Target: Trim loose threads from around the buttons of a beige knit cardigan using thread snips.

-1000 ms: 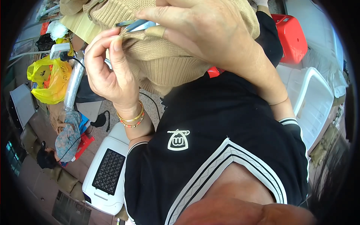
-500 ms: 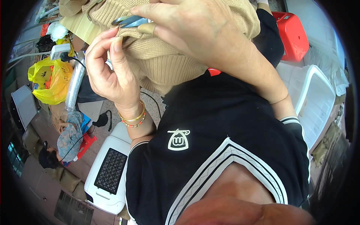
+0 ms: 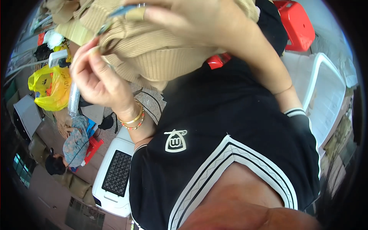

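A beige ribbed knit garment (image 3: 165, 61) lies bunched across my lap at the top of the view. My left hand (image 3: 101, 80) is closed in a pinch on a folded edge of the knit, thumb against forefinger. Thread snips (image 3: 124, 10) with a bluish body are in my right hand (image 3: 195, 17), above the garment. Their blades point toward my left fingertips and are smeared by motion. A tan cover (image 3: 136, 14) sits on a finger of my right hand. Any thread at the pinched edge is too small to make out.
A red plastic stool (image 3: 297, 27) and a clear plastic bin (image 3: 326, 96) are at the right. On the left are a yellow bag (image 3: 53, 88), a white case (image 3: 113, 176) with a black grid, and a seated person (image 3: 74, 140). A dark cable (image 3: 151, 97) lies on the floor.
My left hand has moved left and slightly down with the pinched knit. My right hand and the snips have risen and drawn apart from the left fingertips.
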`<action>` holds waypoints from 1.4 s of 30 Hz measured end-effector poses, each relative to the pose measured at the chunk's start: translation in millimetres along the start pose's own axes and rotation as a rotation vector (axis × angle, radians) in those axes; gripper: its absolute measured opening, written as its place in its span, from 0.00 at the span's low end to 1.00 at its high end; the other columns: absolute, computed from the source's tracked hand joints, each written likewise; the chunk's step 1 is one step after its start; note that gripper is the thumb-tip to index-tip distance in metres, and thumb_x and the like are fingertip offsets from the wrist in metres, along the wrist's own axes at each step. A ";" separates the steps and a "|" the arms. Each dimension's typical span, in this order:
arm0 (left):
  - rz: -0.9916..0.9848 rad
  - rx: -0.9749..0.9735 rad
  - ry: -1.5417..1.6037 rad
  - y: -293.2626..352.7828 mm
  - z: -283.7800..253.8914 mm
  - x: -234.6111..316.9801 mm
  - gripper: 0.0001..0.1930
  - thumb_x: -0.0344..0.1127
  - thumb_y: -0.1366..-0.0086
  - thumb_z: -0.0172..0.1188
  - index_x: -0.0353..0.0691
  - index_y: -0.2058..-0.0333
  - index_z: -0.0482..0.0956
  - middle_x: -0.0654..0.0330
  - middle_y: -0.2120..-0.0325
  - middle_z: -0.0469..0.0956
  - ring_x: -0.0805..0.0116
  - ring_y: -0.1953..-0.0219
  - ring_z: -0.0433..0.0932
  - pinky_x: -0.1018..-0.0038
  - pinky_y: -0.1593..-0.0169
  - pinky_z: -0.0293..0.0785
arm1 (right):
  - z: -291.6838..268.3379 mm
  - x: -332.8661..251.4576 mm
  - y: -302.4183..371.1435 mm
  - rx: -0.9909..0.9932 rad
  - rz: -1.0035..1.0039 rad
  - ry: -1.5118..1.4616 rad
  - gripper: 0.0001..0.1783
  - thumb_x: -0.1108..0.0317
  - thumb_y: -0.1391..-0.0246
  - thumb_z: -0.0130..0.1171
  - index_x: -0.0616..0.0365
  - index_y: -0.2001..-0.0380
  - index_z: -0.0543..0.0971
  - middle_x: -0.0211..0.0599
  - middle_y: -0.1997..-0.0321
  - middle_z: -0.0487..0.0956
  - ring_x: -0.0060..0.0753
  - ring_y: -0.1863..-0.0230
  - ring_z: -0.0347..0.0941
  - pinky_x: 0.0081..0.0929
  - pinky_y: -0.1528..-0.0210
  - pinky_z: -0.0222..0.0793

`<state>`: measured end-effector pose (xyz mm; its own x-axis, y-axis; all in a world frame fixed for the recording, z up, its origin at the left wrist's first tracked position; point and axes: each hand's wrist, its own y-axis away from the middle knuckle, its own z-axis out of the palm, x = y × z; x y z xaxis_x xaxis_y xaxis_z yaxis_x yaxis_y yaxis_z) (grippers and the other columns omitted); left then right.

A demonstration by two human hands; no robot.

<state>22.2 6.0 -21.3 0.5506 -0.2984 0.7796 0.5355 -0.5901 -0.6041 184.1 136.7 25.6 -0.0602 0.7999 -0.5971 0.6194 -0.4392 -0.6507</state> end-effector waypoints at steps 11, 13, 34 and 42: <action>0.123 -0.311 -0.389 15.7 23.2 29.9 0.17 0.32 0.51 0.78 0.39 0.64 0.80 0.61 0.64 0.71 0.70 0.64 0.71 0.79 0.66 0.70 | -38.1 28.6 64.0 0.312 0.254 -0.250 0.18 0.72 0.45 0.66 0.66 0.52 0.78 0.39 0.58 0.81 0.25 0.61 0.77 0.23 0.58 0.73; 0.166 -0.289 -0.490 13.8 34.9 36.1 0.20 0.35 0.55 0.81 0.39 0.66 0.80 0.61 0.65 0.70 0.70 0.64 0.72 0.78 0.66 0.72 | -47.1 21.2 69.6 0.198 0.101 0.140 0.17 0.73 0.49 0.68 0.64 0.55 0.80 0.41 0.60 0.80 0.32 0.63 0.77 0.25 0.61 0.71; 0.481 -0.489 -0.470 -11.5 39.5 24.6 0.06 0.26 0.42 0.68 0.36 0.65 0.82 0.54 0.57 0.81 0.59 0.54 0.79 0.69 0.49 0.73 | -29.6 20.4 95.0 0.123 0.132 -0.076 0.19 0.71 0.53 0.69 0.58 0.55 0.81 0.35 0.73 0.72 0.33 0.73 0.70 0.27 0.71 0.66; 0.311 -0.314 -0.373 1.4 27.8 27.8 0.06 0.27 0.37 0.66 0.33 0.62 0.81 0.54 0.61 0.79 0.66 0.60 0.78 0.74 0.54 0.74 | -19.7 43.6 91.4 0.213 -0.085 0.034 0.20 0.73 0.53 0.68 0.58 0.53 0.81 0.35 0.71 0.73 0.32 0.72 0.71 0.25 0.69 0.66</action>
<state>56.0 17.7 -5.0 0.8704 -0.2425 0.4284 0.1284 -0.7283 -0.6731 253.5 139.5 -50.6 -0.0759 0.8494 -0.5222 0.4337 -0.4435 -0.7843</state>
